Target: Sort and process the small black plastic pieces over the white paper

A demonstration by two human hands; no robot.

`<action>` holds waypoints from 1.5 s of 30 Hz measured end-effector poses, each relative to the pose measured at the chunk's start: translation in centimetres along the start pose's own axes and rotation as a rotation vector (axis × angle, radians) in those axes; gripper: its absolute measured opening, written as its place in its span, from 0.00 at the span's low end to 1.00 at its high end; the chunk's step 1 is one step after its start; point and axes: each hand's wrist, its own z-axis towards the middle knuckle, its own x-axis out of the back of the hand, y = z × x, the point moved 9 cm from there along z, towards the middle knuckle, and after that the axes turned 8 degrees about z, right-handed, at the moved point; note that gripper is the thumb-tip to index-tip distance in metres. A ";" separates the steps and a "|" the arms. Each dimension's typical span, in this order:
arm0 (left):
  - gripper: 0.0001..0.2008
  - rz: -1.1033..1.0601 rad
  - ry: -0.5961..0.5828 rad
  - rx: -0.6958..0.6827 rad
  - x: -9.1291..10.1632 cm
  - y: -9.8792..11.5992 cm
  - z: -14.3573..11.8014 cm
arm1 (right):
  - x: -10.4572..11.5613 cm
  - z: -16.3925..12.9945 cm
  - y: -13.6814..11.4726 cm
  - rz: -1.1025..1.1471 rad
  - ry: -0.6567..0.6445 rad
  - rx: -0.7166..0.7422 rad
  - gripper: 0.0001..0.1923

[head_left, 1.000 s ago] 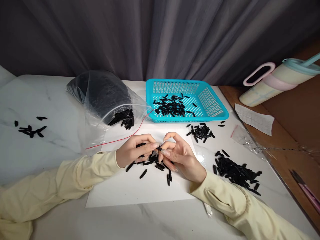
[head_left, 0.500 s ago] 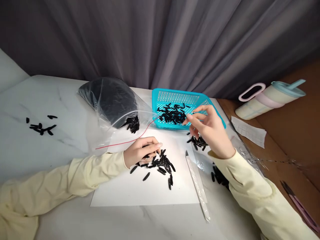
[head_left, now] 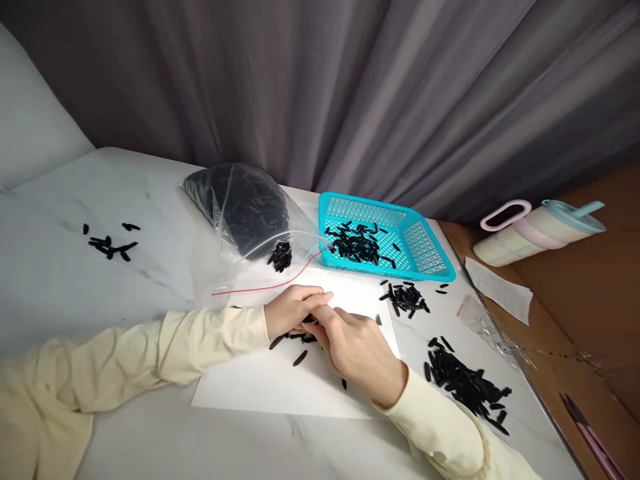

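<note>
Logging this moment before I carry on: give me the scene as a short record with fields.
Left hand: above loose black pieces on the white sheet
Right hand: overlapping the left hand in view; grip hidden
Blue basket: holds black pieces
Clear bag: left of the basket; dark contents
Right side: larger pile, smaller pile
Tumbler: far right, pink handle

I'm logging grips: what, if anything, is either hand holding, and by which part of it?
Black pieces show between the left hand and the right hand, which hide any grip: whether either holds one, and where, cannot be told.
</note>
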 end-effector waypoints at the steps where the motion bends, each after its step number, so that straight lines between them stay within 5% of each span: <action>1: 0.17 0.014 0.002 -0.003 0.0 0.0 0.0 | -0.2 0.1 -0.2 -0.004 -0.012 0.038 0.11; 7: 0.15 0.120 -0.034 -0.030 -0.2 0.5 -0.1 | -0.7 -0.7 -0.4 0.178 -0.037 0.139 0.12; 10: 0.16 0.121 -0.079 -0.025 -0.6 0.5 -0.1 | -0.9 -1.8 1.5 0.565 -0.036 -0.065 0.07; 13: 0.17 0.119 -0.105 -0.046 -0.8 0.7 -0.1 | -2.2 -3.4 3.6 1.137 -0.030 -0.427 0.02; 16: 0.18 0.138 -0.144 -0.052 -1.1 0.6 -0.2 | -4.1 -4.8 4.5 1.642 -0.005 -0.745 0.08; 20: 0.19 0.151 -0.175 -0.068 -1.2 0.6 -0.3 | -5.0 -5.1 5.3 1.989 0.076 -0.867 0.13; 30: 0.16 0.268 -0.206 -0.141 -2.0 1.5 -1.0 | -5.1 -5.3 5.6 2.104 0.074 -0.870 0.12; 45: 0.20 0.381 -0.153 -0.102 -1.6 1.2 -0.8 | -5.7 -5.1 4.6 1.871 -0.063 -0.784 0.16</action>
